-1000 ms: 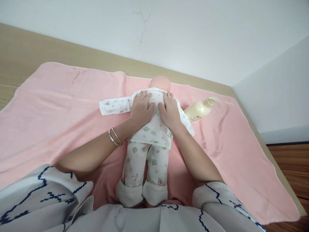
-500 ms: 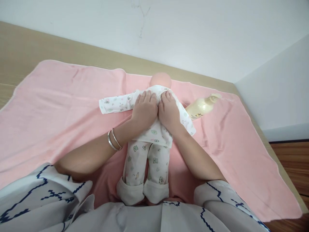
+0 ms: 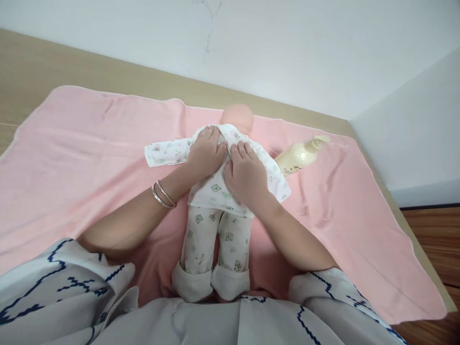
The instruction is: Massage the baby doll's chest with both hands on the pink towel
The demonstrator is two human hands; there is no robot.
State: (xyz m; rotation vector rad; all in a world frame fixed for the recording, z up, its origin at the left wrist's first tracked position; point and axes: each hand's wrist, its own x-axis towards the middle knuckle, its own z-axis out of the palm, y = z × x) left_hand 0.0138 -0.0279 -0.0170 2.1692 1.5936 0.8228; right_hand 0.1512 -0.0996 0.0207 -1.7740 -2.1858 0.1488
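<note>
A baby doll (image 3: 237, 118) in a white printed top (image 3: 215, 188) and matching trousers (image 3: 229, 237) lies with its head away from me and its turned-up cuffs near my body. My left hand (image 3: 206, 152) rests flat on the upper left of the top, fingers stretched towards the doll's shoulder. On the right half of the top lies my right hand (image 3: 247, 173), its fingers extended and its thumb near the middle. Neither hand grasps anything. One of the doll's sleeves (image 3: 167, 152) is spread out to the left.
Beneath the doll is a pink blanket (image 3: 100, 139) with wrinkles, spread over a light wooden table (image 3: 108, 72). A cream pump bottle (image 3: 300, 155) lies on its side right of the doll. White walls (image 3: 287, 52) stand behind the table and at its right.
My hands came together at the middle of the doll's top, then parted. The left hand has shifted outward to the left, while the right now sits slightly lower. The doll stays in place.
</note>
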